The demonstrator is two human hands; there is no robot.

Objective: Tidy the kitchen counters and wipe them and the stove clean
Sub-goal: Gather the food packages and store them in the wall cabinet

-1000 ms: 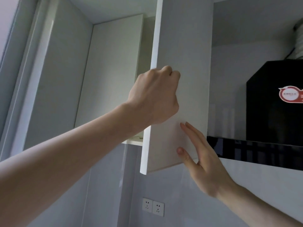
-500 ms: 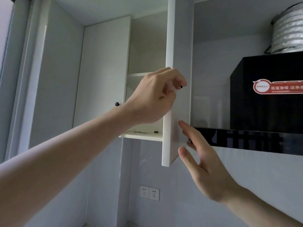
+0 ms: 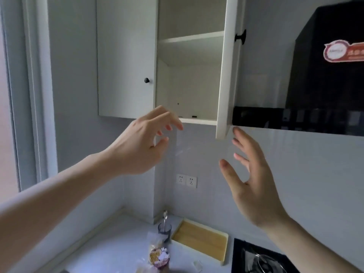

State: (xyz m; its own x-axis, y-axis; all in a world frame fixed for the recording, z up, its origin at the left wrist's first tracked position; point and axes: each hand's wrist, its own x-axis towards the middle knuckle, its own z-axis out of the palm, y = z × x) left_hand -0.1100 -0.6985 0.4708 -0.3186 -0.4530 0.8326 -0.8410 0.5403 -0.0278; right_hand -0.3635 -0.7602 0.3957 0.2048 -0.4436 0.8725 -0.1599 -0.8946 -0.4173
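The white wall cupboard's right door stands swung open, edge toward me, with a black knob. Its bare shelves show inside. My left hand hangs open in the air below the cupboard's bottom shelf, touching nothing. My right hand is open with fingers spread, just below the door's lower corner and apart from it. Far below lies the grey counter, with the black stove at the lower right.
The left cupboard door is closed. A black range hood juts out at the right. On the counter stand a wooden tray, a glass with a spoon and a snack bag. Two wall sockets sit on the backsplash.
My left hand has let go of the door edge and dropped away open. The door has swung fully open, my right hand has come off it, and the view has tilted down.
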